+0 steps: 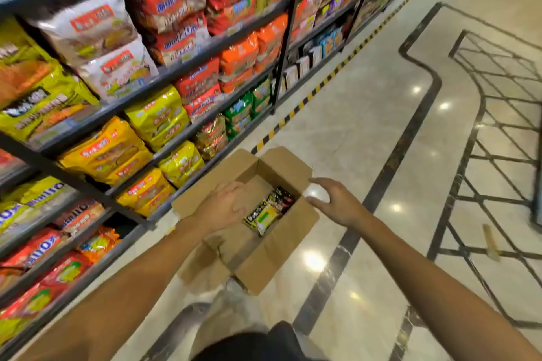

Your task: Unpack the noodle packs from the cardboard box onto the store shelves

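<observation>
Head view, box: open cardboard box [265, 255] sits on the polished floor [366, 132] just beside the base of the store shelves [181, 67], all flaps folded outward.
Head view, box contents: a few noodle packs [268, 211] lie in the right-hand part of the box, dark wrappers with one yellow-green wrapper among them; bare cardboard bottom shows to their left.
Head view, left hand: left hand [224, 205] reaches down over the box opening, palm down, just left of the packs; fingers [234, 187] lightly bent, nothing held; contact with the packs cannot be told.
Head view, right hand: right hand [334, 202] hovers above the right edge of the box, fingers [318, 183] spread and relaxed, thumb apart, holding nothing; near the packs but apart from them.
Head view, shelves: several tiers on the left packed with noodle multipacks in red, white, yellow, orange and green wrappers.
Head view, floor: glossy pale stone with dark inlaid lines, and a yellow-black striped strip [316, 88] running along the shelf base.
</observation>
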The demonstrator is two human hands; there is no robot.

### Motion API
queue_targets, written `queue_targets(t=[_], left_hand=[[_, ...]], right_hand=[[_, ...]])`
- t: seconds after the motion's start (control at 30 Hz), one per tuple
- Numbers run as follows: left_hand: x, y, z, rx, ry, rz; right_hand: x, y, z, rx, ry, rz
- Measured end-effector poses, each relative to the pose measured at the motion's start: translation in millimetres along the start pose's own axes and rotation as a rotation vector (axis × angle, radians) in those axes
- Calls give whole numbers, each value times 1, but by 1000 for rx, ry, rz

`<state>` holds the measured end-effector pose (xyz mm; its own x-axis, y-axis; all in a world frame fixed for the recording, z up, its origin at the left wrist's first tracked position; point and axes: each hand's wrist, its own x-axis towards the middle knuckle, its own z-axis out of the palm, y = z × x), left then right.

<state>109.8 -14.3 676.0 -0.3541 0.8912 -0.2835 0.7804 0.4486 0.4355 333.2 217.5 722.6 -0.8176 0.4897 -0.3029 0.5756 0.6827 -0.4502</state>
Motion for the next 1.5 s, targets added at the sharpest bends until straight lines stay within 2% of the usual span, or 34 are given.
queue_targets(t=[0.13,0.33,0.73,0.93,1.07,1.33,1.5], left_hand=[[34,-14,4,-51,-23,-16],[77,-43,16,-121,-54,-139],[170,-75,80,-216,-244,-426],[218,-98,181,-355,-310,-575],[249,-111,245,-412,-300,-602],[294,-163,399,-603,-260,-744],[316,-195,472,-632,-202,-749]], right_hand=[[41,6,-2,-11,-22,14],[109,14,9,5,-118,36],[256,69,85,51,-392,28],[309,125,154,87,-508,48],[334,178,222,44,-580,48],[389,284,350,-64,-635,86],[423,323,416,-88,-623,139]])
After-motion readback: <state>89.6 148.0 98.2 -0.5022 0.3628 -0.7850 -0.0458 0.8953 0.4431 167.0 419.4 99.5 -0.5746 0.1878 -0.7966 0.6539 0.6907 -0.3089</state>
